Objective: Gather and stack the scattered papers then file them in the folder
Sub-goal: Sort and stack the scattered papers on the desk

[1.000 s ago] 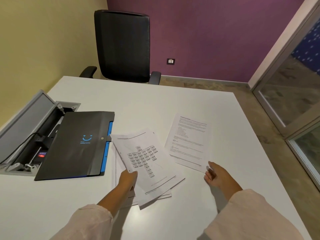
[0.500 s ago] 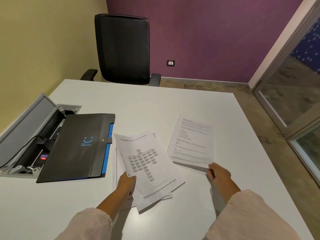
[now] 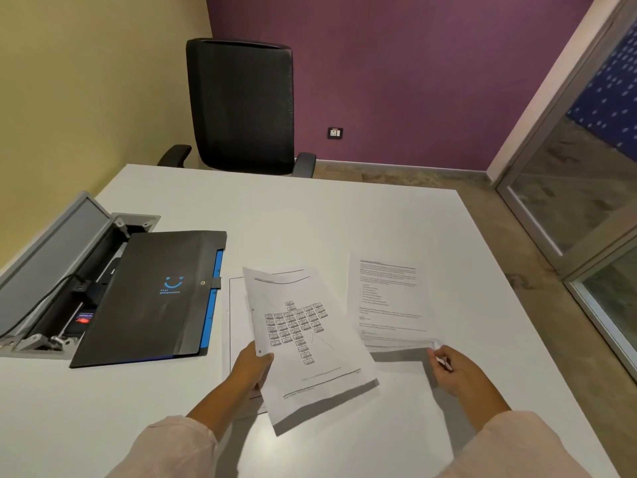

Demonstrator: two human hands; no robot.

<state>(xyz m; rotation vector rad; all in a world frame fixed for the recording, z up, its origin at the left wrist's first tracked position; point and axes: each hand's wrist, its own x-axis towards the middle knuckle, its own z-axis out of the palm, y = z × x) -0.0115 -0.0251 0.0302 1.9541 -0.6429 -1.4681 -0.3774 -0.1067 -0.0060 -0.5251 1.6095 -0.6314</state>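
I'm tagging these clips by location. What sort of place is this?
Most likely a small office meeting room: a white table with an open cable box set into it, a black office chair pulled up, and a glass partition at the right.

Print on the text sheet [image 3: 389, 301] too small, perhaps blurred, unreadable.

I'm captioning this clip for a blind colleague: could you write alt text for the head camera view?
A person's left hand holds a sheet printed with a chart above a white table, while the right hand pinches the near edge of a text page. A closed black folder lies to the left, and a black office chair stands at the far side.
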